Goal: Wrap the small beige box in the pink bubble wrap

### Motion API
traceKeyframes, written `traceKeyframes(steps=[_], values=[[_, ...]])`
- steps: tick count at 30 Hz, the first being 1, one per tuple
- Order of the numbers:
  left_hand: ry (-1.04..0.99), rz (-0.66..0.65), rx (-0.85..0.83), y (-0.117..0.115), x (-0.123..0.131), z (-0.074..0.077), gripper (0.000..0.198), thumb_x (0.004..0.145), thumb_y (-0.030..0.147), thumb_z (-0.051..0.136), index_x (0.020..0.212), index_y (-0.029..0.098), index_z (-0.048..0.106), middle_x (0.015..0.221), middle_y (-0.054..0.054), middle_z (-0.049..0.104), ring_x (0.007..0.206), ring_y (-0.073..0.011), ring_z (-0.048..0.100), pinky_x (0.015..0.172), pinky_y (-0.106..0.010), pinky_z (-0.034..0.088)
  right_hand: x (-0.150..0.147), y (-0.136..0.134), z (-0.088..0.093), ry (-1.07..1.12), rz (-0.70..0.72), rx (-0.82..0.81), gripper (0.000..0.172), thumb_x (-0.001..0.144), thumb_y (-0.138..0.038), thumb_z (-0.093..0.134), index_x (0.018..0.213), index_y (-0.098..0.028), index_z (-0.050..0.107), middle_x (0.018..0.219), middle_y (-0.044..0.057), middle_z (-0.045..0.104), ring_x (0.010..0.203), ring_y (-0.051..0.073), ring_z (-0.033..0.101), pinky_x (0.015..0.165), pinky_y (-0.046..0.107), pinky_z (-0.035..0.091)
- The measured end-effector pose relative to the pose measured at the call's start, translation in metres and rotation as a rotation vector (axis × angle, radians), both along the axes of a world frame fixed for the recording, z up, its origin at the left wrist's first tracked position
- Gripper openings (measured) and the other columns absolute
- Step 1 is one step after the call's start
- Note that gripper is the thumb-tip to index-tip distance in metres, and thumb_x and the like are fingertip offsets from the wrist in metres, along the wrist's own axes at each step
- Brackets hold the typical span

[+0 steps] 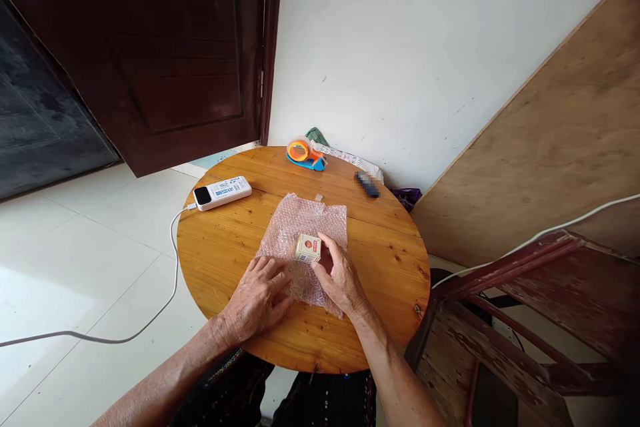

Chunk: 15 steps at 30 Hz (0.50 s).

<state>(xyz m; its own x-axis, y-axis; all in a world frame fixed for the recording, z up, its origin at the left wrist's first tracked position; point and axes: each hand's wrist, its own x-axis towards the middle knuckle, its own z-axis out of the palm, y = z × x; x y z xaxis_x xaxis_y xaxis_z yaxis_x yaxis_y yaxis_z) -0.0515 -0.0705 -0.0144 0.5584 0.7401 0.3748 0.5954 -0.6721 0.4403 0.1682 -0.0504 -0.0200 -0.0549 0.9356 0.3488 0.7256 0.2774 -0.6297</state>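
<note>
Bubble wrap (284, 237) lies spread on round table (213, 257). Small box (308, 248) sits on the bubble wrap, near its middle. Right hand (343, 278): thumb and forefinger clamped on the small box's right end. Left hand (257, 298): at the bubble wrap's near-left edge, fingers side by side, thumb apart; cannot tell if they pinch it. Tape dispenser (311, 161): beyond the bubble wrap.

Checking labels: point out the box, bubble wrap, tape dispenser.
Box (309, 246), head view: on its printed top.
Bubble wrap (283, 230), head view: bare part left of the box.
Tape dispenser (302, 152), head view: on its orange hub.
</note>
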Motion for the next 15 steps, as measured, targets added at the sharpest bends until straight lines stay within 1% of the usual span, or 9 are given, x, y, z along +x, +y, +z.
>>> traceKeyframes(steps=[3,6,9,12,15], values=[[-0.013,0.024,0.003,-0.0006,0.0,-0.001,0.023,0.081,0.021,0.064,0.104,0.02,0.064,0.127,-0.01,0.06,0.113,-0.0275,0.053,0.099,-0.048,0.044,-0.0003,-0.0002,0.0004,-0.004,-0.01,0.002,0.056,0.081,-0.021,0.054,0.136,-0.021,0.049,0.129,0.012,0.064,0.119,0.026,0.06,0.102,0.044,0.049],[-0.011,0.02,0.024,-0.0002,0.0003,0.0004,0.015,0.081,0.017,0.062,0.096,0.02,0.065,0.123,-0.009,0.063,0.112,-0.0263,0.055,0.097,-0.045,0.044,-0.0004,0.0005,-0.0006,0.0,-0.01,0.013,0.055,0.081,-0.021,0.054,0.135,-0.02,0.05,0.127,0.012,0.066,0.115,0.026,0.062,0.101,0.044,0.049],[0.005,-0.014,0.06,0.0012,0.0008,0.0026,0.009,0.086,0.016,0.058,0.089,0.02,0.065,0.113,-0.006,0.067,0.105,-0.0239,0.057,0.094,-0.043,0.045,-0.0006,0.0016,-0.0012,0.01,-0.01,0.01,0.055,0.081,-0.021,0.054,0.135,-0.019,0.05,0.126,0.011,0.066,0.115,0.025,0.062,0.102,0.044,0.049],[0.027,-0.042,0.098,0.0031,0.001,0.0025,0.012,0.091,0.017,0.054,0.086,0.02,0.065,0.108,-0.005,0.069,0.101,-0.0225,0.059,0.09,-0.041,0.046,-0.001,0.0028,-0.0013,0.022,-0.012,0.004,0.055,0.08,-0.022,0.055,0.135,-0.021,0.051,0.127,0.011,0.066,0.116,0.026,0.062,0.102,0.044,0.048],[0.045,-0.054,0.122,0.0045,0.0008,0.0019,0.012,0.092,0.017,0.054,0.084,0.018,0.063,0.106,-0.005,0.07,0.098,-0.0225,0.059,0.089,-0.041,0.046,-0.0014,0.0035,-0.0016,0.033,-0.013,0.017,0.056,0.08,-0.022,0.056,0.135,-0.022,0.051,0.127,0.01,0.066,0.115,0.026,0.062,0.101,0.044,0.049]])
